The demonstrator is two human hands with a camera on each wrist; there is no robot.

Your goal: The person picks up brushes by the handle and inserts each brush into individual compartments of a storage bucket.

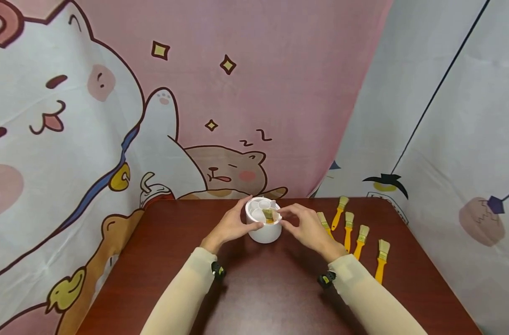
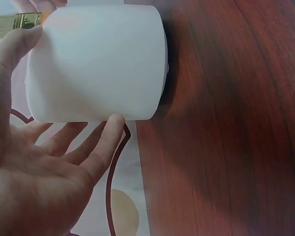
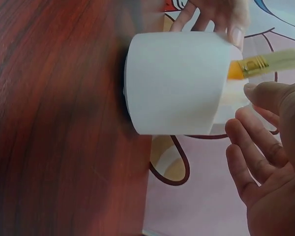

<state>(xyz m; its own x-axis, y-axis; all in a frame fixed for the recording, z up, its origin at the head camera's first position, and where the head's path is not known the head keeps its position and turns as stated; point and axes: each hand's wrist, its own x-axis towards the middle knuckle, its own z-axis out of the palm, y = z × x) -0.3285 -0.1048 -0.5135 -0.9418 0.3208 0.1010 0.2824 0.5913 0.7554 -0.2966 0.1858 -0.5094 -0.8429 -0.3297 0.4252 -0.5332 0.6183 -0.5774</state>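
Observation:
A white round desk organizer (image 1: 264,232) with several compartments stands at the far middle of the table. One paintbrush (image 3: 258,64) is inside it, bristles up, with its gold ferrule and a bit of orange handle above the rim. My left hand (image 1: 233,224) holds the organizer from the left, thumb at the near rim and fingers round the side, as the left wrist view (image 2: 44,172) also shows. On the right, my right hand (image 1: 307,228) is beside the rim with fingers loosely bent. Nothing lies between its fingers (image 3: 255,142), which are apart from the brush.
Several more paintbrushes with yellow-orange handles, among them one brush (image 1: 381,260) at the outer right, lie on the dark red-brown table (image 1: 271,298). My right hand partly covers another brush (image 1: 324,223). A cartoon-printed cloth (image 1: 279,93) hangs behind the table's far edge.

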